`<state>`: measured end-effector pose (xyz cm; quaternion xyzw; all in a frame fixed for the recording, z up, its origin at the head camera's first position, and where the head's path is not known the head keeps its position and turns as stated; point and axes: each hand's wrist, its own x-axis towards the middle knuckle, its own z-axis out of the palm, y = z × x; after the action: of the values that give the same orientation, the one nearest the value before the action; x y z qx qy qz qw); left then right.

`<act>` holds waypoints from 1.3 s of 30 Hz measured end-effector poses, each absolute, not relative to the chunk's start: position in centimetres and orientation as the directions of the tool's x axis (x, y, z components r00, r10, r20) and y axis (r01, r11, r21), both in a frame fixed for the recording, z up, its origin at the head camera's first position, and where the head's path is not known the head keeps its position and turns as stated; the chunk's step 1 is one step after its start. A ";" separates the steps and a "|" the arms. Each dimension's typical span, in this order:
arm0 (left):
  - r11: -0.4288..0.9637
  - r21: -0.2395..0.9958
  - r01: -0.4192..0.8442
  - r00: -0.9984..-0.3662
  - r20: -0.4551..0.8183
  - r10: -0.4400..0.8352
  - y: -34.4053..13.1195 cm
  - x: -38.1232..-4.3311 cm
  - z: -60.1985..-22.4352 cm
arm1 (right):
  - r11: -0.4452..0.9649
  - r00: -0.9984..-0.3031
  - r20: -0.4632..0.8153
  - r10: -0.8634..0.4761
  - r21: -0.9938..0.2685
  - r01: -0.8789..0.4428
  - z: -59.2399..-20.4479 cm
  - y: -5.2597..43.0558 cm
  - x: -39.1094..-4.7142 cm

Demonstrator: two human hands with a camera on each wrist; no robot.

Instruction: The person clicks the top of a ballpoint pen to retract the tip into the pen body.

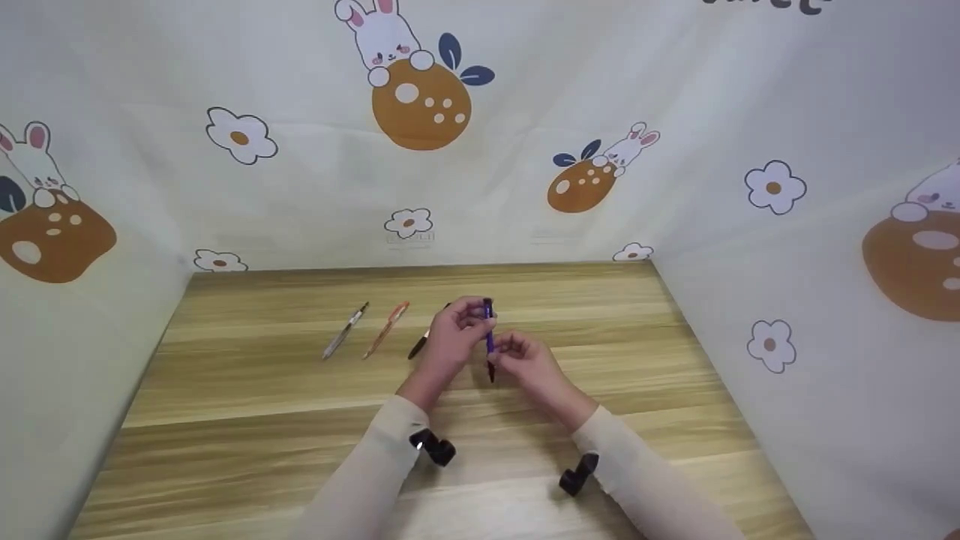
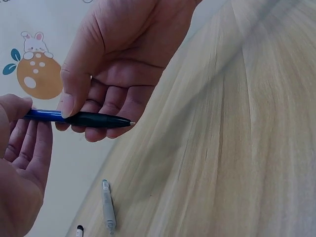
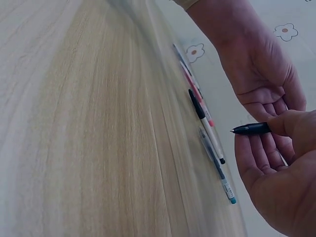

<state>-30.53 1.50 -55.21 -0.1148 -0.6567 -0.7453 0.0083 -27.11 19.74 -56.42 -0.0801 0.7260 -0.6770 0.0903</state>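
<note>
Both hands hold a blue ballpoint pen (image 1: pixel 490 343) with a black grip section, raised above the table. Its upper part is pinched between the thumb and fingers of my left hand (image 1: pixel 452 336). Lower down, near the grip section, my right hand (image 1: pixel 534 367) pinches it with thumb and fingertips. In the left wrist view the pen's small writing point sticks out of the black cone (image 2: pixel 106 120). The right wrist view shows just the black front end (image 3: pixel 252 129), the rest covered by my right hand.
On the wood-grain table (image 1: pixel 300 450) lie a clear-grey pen (image 1: pixel 346 331), an orange pen (image 1: pixel 386 330) and a black-capped pen (image 1: pixel 418 345), partly behind my left hand. A clear pen with a teal end (image 3: pixel 228 190) shows beside them. Patterned cloth (image 1: pixel 315 187) walls the back and sides.
</note>
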 end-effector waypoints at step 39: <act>-0.070 0.951 0.302 -0.935 0.310 0.174 1.2 -30.6 -54.6 | -0.009 -0.967 -0.075 -0.243 -0.997 0.079 -55.5 19.4 -26.6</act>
<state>-30.57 1.18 -54.60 -0.1749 -0.6803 -0.7103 0.0449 -26.57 19.39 -55.55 -0.0591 0.6945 -0.7080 0.1139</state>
